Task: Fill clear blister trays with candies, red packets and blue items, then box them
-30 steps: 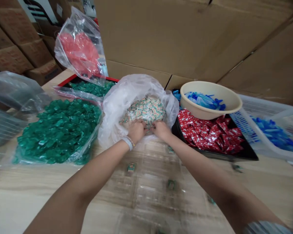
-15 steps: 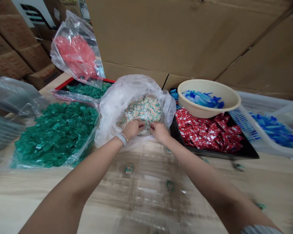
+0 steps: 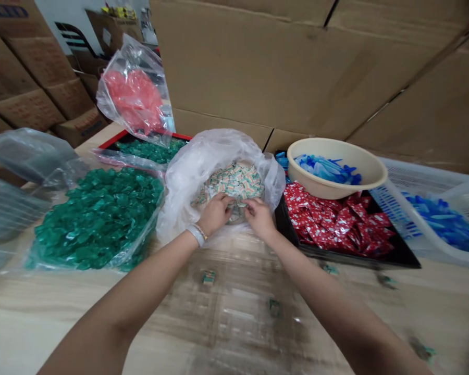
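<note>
A white translucent plastic bag lies open at the centre, full of small green, orange and white packets. At its near edge, my left hand is closed, fingertips pinched together; whatever it holds is too small to make out. Just to the right, my right hand pinches a small packet between thumb and fingers. The two hands are close together over the bag's front. Below them, clear plastic trays lie on the table, with a green packet on the left part and another further right.
Green pieces fill a clear bag at left. On the right, a cream bowl of blue pieces sits above a black tray of red packets, beside a white basket. Cardboard boxes stand behind; a bag of red pieces is back left.
The view has shifted, so the whole scene sits slightly lower and further right. Both hands remain at the bag's near edge, and a small packet now shows at my right fingertips.
</note>
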The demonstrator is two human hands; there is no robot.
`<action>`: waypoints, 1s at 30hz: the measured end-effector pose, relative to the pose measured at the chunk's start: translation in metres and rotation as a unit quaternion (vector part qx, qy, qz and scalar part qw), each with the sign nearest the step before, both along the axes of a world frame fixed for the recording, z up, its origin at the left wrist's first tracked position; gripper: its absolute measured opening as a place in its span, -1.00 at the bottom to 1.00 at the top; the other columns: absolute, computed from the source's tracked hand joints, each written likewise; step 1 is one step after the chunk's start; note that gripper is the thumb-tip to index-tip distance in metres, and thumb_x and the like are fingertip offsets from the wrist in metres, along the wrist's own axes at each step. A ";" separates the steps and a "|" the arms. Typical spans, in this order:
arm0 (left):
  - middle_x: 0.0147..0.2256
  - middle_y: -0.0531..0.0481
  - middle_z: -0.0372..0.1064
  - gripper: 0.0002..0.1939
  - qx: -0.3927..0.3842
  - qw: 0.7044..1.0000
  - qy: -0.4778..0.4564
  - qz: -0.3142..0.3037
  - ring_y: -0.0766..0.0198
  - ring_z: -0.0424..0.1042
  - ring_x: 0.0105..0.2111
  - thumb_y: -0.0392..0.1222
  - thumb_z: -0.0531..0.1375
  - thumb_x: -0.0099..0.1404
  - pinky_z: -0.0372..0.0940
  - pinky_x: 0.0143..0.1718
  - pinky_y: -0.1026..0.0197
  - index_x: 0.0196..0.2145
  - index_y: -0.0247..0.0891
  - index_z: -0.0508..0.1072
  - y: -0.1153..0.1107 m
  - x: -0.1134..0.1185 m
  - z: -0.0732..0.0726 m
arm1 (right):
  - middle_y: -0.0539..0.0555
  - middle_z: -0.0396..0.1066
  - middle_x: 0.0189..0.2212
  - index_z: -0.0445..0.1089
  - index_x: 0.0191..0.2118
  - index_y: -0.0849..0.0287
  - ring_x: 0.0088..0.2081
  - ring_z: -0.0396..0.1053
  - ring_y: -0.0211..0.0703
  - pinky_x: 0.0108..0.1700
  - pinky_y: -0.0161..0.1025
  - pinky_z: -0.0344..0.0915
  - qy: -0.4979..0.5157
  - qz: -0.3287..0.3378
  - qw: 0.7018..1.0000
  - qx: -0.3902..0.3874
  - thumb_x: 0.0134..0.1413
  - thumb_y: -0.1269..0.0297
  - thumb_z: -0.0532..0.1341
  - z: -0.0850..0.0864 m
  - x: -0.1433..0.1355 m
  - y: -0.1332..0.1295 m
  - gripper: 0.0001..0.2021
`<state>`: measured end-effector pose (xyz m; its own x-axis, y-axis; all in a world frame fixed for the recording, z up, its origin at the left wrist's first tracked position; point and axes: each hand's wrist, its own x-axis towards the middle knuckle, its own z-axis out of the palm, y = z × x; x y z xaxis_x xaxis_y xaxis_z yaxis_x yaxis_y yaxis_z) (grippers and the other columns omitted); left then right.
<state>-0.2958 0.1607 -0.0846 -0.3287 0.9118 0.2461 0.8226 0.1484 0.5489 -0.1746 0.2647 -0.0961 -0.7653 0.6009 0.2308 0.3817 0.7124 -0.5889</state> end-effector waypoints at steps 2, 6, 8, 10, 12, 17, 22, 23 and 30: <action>-0.23 -0.07 0.37 -0.70 0.011 0.998 -0.066 -0.009 0.27 0.33 -0.20 -0.33 0.08 0.11 0.20 -0.13 0.26 -0.16 -0.32 0.38 0.000 0.000 -0.001 | 0.09 0.33 -0.30 0.37 -0.24 0.20 -0.25 0.29 -0.21 -0.21 -0.29 0.23 0.067 0.034 0.996 -0.048 -0.08 0.45 0.07 -0.004 -0.002 0.000 -0.76; -0.35 -0.01 0.43 -0.77 -0.017 0.993 -0.114 -0.010 0.30 0.37 -0.35 -0.36 0.07 0.12 0.24 -0.26 0.29 -0.25 -0.32 0.43 0.001 0.000 -0.006 | 0.05 0.35 -0.35 0.33 -0.25 0.22 -0.34 0.30 -0.26 -0.26 -0.31 0.25 0.084 0.048 0.988 -0.121 -0.17 0.50 0.07 -0.021 -0.011 -0.003 -0.72; -0.33 -0.03 0.44 -0.77 -0.023 0.996 -0.088 0.002 0.29 0.37 -0.34 -0.37 0.06 0.13 0.23 -0.25 0.28 -0.26 -0.31 0.44 0.001 0.001 -0.009 | 0.04 0.36 -0.36 0.31 -0.25 0.21 -0.33 0.30 -0.27 -0.24 -0.31 0.25 0.074 0.040 0.987 -0.134 -0.19 0.53 0.06 -0.028 -0.014 -0.005 -0.71; -0.32 -0.05 0.44 -0.77 -0.032 0.998 -0.059 0.001 0.29 0.38 -0.33 -0.37 0.05 0.14 0.23 -0.24 0.28 -0.26 -0.30 0.44 0.000 0.003 -0.012 | 0.04 0.35 -0.36 0.31 -0.27 0.20 -0.33 0.30 -0.26 -0.24 -0.31 0.25 0.067 0.034 0.989 -0.128 -0.18 0.53 0.05 -0.032 -0.016 -0.006 -0.72; -0.31 -0.07 0.43 -0.76 -0.036 0.999 -0.038 0.004 0.27 0.38 -0.32 -0.37 0.04 0.16 0.23 -0.24 0.27 -0.25 -0.31 0.44 -0.001 0.005 -0.014 | 0.04 0.34 -0.38 0.31 -0.28 0.21 -0.34 0.30 -0.26 -0.25 -0.30 0.25 0.060 0.033 0.991 -0.112 -0.17 0.51 0.06 -0.031 -0.015 -0.008 -0.75; -0.22 -0.12 0.37 -0.74 -0.018 1.000 0.000 0.020 0.22 0.33 -0.22 -0.36 0.03 0.18 0.21 -0.15 0.20 -0.18 -0.32 0.40 -0.005 0.010 -0.017 | 0.07 0.31 -0.36 0.33 -0.29 0.21 -0.32 0.27 -0.23 -0.22 -0.26 0.23 0.028 0.039 0.998 -0.050 -0.15 0.50 0.07 -0.021 -0.012 -0.012 -0.77; -0.25 -0.10 0.35 -0.72 -0.006 0.999 0.020 0.024 0.23 0.31 -0.22 -0.36 0.05 0.17 0.22 -0.18 0.20 -0.14 -0.30 0.35 -0.010 0.011 -0.020 | 0.06 0.33 -0.38 0.34 -0.32 0.21 -0.29 0.27 -0.21 -0.18 -0.24 0.22 0.015 0.031 0.999 -0.033 -0.14 0.51 0.06 -0.021 -0.011 -0.014 -0.79; -0.26 -0.11 0.35 -0.73 -0.001 1.000 0.015 0.022 0.22 0.32 -0.23 -0.37 0.06 0.17 0.22 -0.19 0.20 -0.15 -0.31 0.36 -0.010 0.010 -0.020 | 0.06 0.34 -0.37 0.34 -0.32 0.21 -0.30 0.27 -0.21 -0.18 -0.24 0.22 0.016 0.031 0.999 -0.033 -0.14 0.52 0.06 -0.022 -0.011 -0.013 -0.78; -0.33 -0.09 0.34 -0.82 0.013 1.000 -0.006 0.004 0.27 0.32 -0.31 -0.33 0.03 0.21 0.24 -0.23 0.24 -0.30 -0.33 0.41 -0.008 0.008 -0.023 | 0.06 0.39 -0.39 0.39 -0.37 0.22 -0.31 0.31 -0.24 -0.19 -0.28 0.22 0.025 0.049 0.996 -0.069 -0.10 0.51 0.03 -0.023 -0.015 -0.002 -0.78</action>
